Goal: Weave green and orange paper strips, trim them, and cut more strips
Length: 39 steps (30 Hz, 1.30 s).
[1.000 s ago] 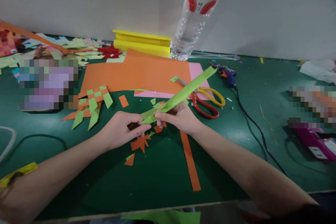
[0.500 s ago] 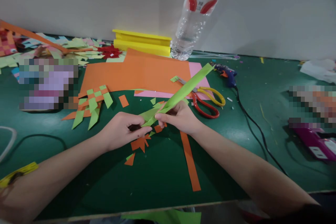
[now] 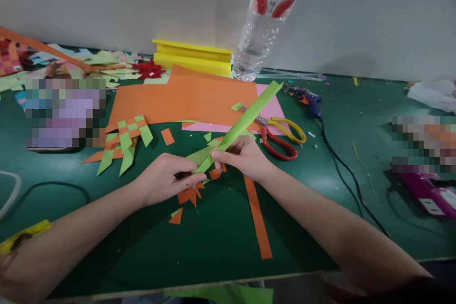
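A folded green paper strip [image 3: 249,115] slants up and to the right between both hands. My left hand [image 3: 171,175] pinches its lower end, and my right hand [image 3: 240,156] grips it a little higher, close beside. Orange and green scraps [image 3: 188,194] lie below the hands. An orange strip [image 3: 257,218] runs down the table from under my right wrist. Scissors with red and yellow handles [image 3: 281,135] rest behind my right hand. To the left is a woven orange and green paper piece [image 3: 130,137].
Behind lie a large orange sheet [image 3: 185,97], a pink sheet [image 3: 269,95], a yellow folded piece [image 3: 192,59] and a tall plastic bottle [image 3: 260,28]. A glue gun [image 3: 308,102] trails its cord rightward, near a magenta power strip [image 3: 423,192]. Paper scraps [image 3: 103,59] pile at the back left.
The upper end of the green strip has shifted slightly left and up. Both hands keep nearly the same place and hold.
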### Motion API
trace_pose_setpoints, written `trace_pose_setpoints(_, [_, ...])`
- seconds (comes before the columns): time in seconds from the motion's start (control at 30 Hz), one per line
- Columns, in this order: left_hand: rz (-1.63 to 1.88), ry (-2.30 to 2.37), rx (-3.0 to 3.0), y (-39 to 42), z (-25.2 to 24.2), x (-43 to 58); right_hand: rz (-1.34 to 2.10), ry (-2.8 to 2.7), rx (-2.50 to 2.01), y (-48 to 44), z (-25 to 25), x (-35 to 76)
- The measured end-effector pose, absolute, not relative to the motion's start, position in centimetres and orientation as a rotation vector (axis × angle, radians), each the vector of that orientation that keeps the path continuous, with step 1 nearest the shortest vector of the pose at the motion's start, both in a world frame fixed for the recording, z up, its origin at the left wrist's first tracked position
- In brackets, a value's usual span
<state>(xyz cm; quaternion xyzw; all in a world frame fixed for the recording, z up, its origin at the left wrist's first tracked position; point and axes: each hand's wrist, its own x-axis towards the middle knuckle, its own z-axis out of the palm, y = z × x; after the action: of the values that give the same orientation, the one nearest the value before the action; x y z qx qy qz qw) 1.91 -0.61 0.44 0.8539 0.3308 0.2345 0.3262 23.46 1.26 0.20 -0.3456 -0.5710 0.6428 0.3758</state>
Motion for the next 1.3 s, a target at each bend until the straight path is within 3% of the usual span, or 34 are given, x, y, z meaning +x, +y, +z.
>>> trace_pose_setpoints(1.3, [0.627, 0.915, 2.466, -0.61, -0.17, 2.06, 1.553, -1.647, -1.009, 0.83, -0.18, 23.62])
